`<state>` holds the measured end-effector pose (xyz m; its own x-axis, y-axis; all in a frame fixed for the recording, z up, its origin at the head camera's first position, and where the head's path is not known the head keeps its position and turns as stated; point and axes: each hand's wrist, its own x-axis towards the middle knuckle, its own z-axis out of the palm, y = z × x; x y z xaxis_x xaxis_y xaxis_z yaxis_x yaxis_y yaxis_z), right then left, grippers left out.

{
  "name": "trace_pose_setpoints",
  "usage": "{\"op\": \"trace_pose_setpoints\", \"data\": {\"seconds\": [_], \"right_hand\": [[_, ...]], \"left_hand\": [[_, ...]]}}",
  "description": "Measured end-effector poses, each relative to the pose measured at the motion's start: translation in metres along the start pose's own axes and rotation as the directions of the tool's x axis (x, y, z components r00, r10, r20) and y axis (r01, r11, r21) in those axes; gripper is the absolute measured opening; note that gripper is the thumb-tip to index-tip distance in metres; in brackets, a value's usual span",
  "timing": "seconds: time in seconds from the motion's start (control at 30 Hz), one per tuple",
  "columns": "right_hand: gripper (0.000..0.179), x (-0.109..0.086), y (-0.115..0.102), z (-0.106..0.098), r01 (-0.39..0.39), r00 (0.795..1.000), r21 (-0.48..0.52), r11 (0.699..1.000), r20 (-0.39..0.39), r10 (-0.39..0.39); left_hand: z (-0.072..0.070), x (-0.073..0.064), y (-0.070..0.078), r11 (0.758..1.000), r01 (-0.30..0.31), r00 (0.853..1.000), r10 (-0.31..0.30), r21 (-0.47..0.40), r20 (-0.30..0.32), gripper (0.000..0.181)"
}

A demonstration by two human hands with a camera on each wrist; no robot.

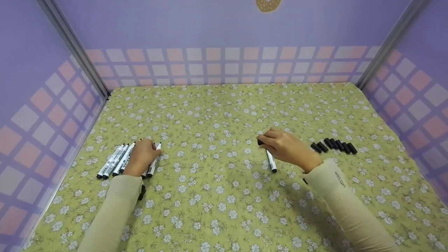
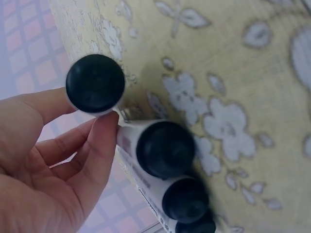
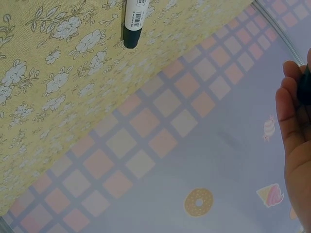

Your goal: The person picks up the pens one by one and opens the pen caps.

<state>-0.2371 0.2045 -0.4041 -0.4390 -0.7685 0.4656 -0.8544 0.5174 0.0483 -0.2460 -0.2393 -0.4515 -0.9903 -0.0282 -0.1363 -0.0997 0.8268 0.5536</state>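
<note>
On the left, my left hand is over a row of white markers with dark ends, their bare tips pointing away from me. In the left wrist view, its thumb and a finger pinch one marker, seen end-on, beside several more whose round black ends face the camera. My right hand holds a black marker cap at its fingertips, also partly visible as a dark cap at the right wrist view's edge. Below that hand lies a single white marker, its far end hidden by the fingers.
Several black caps lie in a row to the right of my right hand. A yellow flowered cloth covers the table. Purple walls with pink and white squares stand at the back and both sides.
</note>
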Motion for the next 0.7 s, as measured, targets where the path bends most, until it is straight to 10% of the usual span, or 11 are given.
{"op": "trace_pose_setpoints", "data": {"seconds": [0.7], "right_hand": [[0.022, -0.0006, -0.0012, -0.001, 0.003, 1.0, -0.002, 1.0, 0.008, -0.003]], "left_hand": [[0.0017, -0.0013, -0.0009, 1.0, 0.001, 1.0, 0.0, -0.029, 0.012, 0.049]]}}
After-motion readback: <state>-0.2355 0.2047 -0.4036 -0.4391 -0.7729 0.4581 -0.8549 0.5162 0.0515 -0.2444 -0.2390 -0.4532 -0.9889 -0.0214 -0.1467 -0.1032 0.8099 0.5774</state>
